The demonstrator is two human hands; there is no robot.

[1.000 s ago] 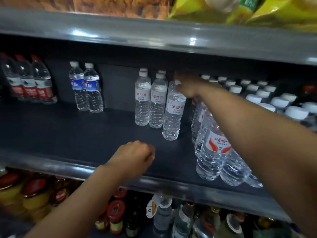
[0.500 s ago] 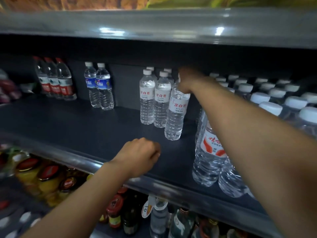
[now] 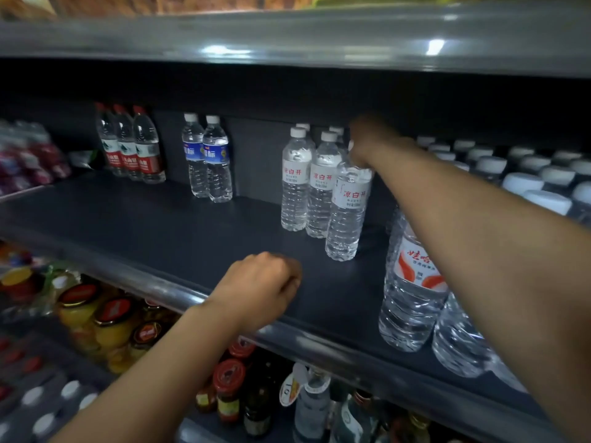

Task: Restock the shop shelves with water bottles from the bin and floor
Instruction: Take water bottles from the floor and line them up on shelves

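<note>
Your right hand (image 3: 367, 140) is closed over the cap end of a clear water bottle (image 3: 347, 212), its grip wrapped around the neck. That bottle stands on the dark shelf (image 3: 160, 231), just in front of and to the right of two matching white-capped bottles (image 3: 307, 183) with red lettering, with more caps showing behind them. Your left hand (image 3: 259, 287) rests at the shelf's front edge, fingers curled into a loose fist with nothing in its grip.

To your right, larger bottles with red-and-white labels (image 3: 412, 289) stand at the front, and rows of white caps (image 3: 524, 174) run back behind your forearm. Farther left stand two blue-labelled bottles (image 3: 208, 158), then three red-capped bottles (image 3: 132, 145) near the back wall. Much of the shelf between them is bare.

On the shelf below you see jars with red lids (image 3: 105, 318) holding yellow contents, and dark bottles (image 3: 256, 401) beside them. A grey shelf edge (image 3: 287, 39) runs overhead.
</note>
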